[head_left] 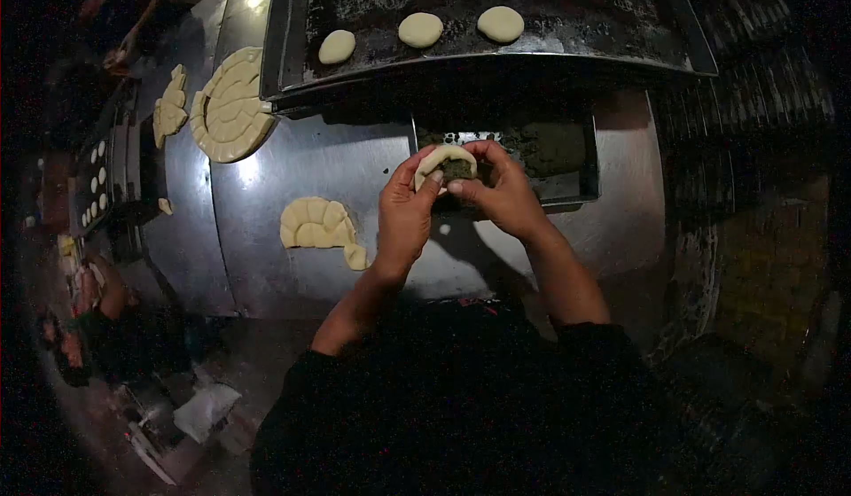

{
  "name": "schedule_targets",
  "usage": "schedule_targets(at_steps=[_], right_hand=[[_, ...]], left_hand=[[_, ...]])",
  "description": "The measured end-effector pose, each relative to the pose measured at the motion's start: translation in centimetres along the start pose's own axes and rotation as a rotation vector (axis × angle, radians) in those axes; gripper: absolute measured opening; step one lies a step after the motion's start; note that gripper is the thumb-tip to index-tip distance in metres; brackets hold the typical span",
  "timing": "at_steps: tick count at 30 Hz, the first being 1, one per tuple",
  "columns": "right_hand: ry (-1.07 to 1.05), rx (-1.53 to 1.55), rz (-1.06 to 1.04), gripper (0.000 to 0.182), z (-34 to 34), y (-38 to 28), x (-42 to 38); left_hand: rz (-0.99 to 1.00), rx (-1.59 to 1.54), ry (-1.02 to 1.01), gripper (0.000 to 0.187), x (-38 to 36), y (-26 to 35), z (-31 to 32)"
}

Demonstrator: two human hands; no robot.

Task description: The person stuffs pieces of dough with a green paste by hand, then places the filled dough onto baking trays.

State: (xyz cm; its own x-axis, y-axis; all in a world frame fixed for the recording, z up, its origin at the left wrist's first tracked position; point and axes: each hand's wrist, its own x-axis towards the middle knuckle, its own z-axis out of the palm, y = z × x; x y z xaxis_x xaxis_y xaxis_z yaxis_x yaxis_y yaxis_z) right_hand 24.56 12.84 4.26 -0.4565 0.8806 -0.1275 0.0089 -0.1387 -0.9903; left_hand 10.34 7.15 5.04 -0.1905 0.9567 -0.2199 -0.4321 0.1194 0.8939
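A pale dough piece [433, 161] with dark green filling [456, 170] in it is held up between both hands. My left hand [407, 212] grips its left side, thumb against the filling. My right hand [508, 193] holds the right side, fingers behind and thumb at the lower edge. Just behind the hands is a metal tray [596, 164] with dark green filling [554, 148] inside. Cut dough portions [315, 223] lie on the metal table left of my left hand.
A large dark baking tray [399, 72] with several round dough pieces [420, 30] stands at the back. More cut dough [232, 106] lies at the left back. Another person's arm [111, 288] shows at the far left, near a tray of small dough pieces [102, 177]. Stacked trays [745, 70] stand at right.
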Motion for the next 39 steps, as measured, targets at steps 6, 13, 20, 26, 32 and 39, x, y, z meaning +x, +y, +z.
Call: schedule_targets(at_steps=[6,13,20,26,32,39], right_hand=[[0.187,-0.751,-0.549,0.020,3.4,-0.1,-1.9],[0.014,-0.974,-0.740,0.037,3.5,-1.7,-5.2],[-0.182,-0.978,-1.017,0.026,2.7,-6.5,-8.1],[0.038,-0.390,-0.604,0.025,5.9,-6.5,-10.0],[0.338,-0.654,-0.826,0.023,11.1,-4.4,-11.2],[0.432,-0.570,-0.782,0.020,9.9,-4.4,-12.2]], left_hand=[[-0.019,-0.064,0.079,0.040,-2.8,1.5,1.4],[-0.283,-0.302,-0.301,0.079,-5.2,4.8,-2.7],[-0.239,0.332,-0.221,0.057,-7.8,6.7,-3.9],[0.071,-0.004,-0.242,0.036,-11.1,6.2,-3.4],[0.387,0.477,-0.068,0.073,-14.0,3.5,-1.7],[0.256,0.111,-0.484,0.073,-15.7,7.4,-4.1]])
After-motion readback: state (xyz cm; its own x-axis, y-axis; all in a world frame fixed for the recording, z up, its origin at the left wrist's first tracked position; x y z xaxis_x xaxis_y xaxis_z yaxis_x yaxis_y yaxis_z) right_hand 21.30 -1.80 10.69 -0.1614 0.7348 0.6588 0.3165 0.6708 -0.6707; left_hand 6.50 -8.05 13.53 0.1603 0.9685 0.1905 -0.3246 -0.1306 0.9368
